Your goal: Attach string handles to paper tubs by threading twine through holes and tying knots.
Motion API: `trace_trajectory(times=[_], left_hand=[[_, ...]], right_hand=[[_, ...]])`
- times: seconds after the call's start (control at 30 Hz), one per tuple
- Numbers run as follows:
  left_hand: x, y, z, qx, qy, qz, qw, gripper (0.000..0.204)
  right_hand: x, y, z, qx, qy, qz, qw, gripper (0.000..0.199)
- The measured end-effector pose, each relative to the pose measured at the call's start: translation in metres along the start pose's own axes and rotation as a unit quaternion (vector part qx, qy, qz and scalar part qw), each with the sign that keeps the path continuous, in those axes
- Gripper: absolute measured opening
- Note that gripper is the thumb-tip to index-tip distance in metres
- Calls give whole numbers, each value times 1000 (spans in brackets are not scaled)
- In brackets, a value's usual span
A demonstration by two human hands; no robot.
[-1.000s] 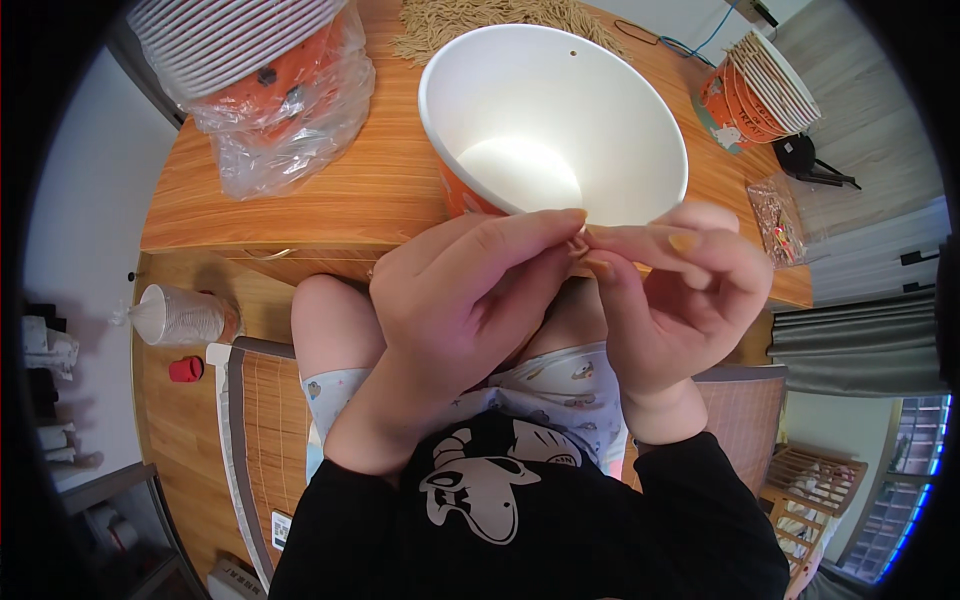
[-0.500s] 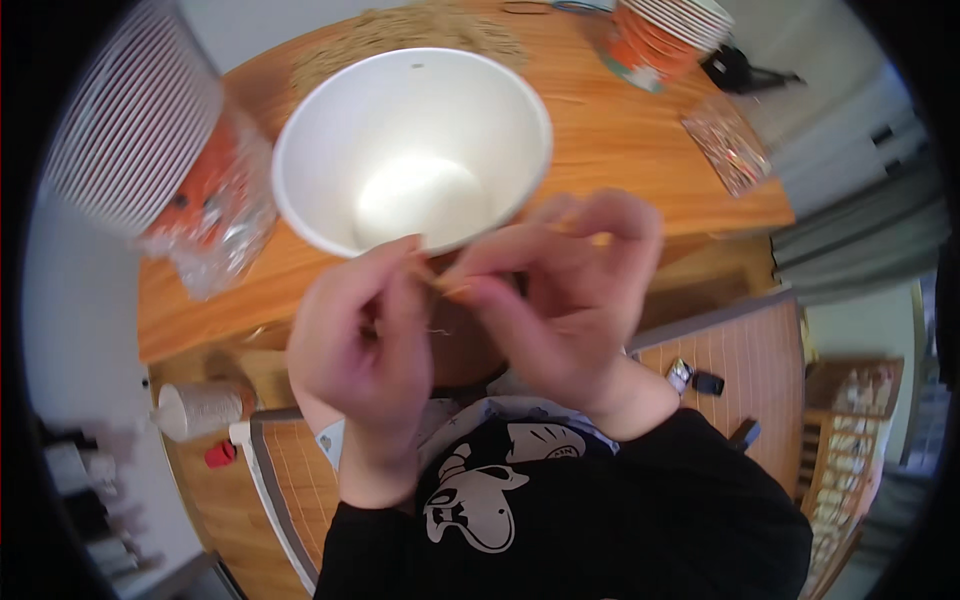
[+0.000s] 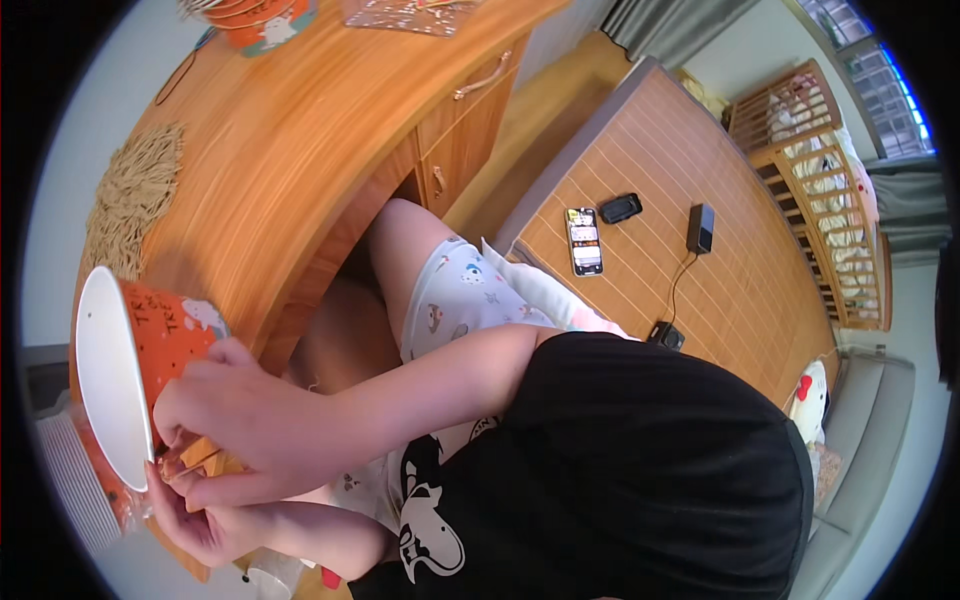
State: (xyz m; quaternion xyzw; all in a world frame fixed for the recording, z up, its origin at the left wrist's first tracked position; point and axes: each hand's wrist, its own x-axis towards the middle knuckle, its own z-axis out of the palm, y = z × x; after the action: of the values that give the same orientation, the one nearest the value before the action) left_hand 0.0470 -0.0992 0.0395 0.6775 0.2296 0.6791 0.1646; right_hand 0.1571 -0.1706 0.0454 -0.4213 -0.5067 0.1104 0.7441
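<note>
My right hand (image 3: 265, 425) is bent closed, with thumb and fingers pinched at a thin brownish strand (image 3: 207, 459). Just below it, my left hand (image 3: 205, 528) is curled with its fingertips at the strand's other end, partly covered by my right hand. Both hands are right beside the mouth of a large orange paper tub (image 3: 165, 325) with a white inside. The tub stands on the wooden desk. Farther along the desk lies a pile of tan crinkled paper strands (image 3: 137, 190).
Stacked tubs (image 3: 80, 480) in clear plastic stand behind the orange tub. Another orange tub stack (image 3: 262, 25) and a clear packet (image 3: 415, 14) are on the desk (image 3: 300, 130). A phone (image 3: 584, 242), a black case (image 3: 621, 208) and a black box (image 3: 701, 228) lie on the bed mat beside me.
The view has swung to the right, so the tub and hands now appear at the left and the bed shows fully. Both hands still pinch together in front of the tub.
</note>
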Motion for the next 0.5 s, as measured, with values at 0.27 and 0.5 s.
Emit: trace_trajectory(times=[0.27, 0.5], left_hand=[[20, -16, -20, 77, -78, 183, 977, 17], [38, -13, -24, 102, -149, 297, 938, 18]], right_hand=[[-6, -3, -13, -13, -115, 95, 989, 20], [-14, -18, -15, 28, -66, 54, 996, 16]])
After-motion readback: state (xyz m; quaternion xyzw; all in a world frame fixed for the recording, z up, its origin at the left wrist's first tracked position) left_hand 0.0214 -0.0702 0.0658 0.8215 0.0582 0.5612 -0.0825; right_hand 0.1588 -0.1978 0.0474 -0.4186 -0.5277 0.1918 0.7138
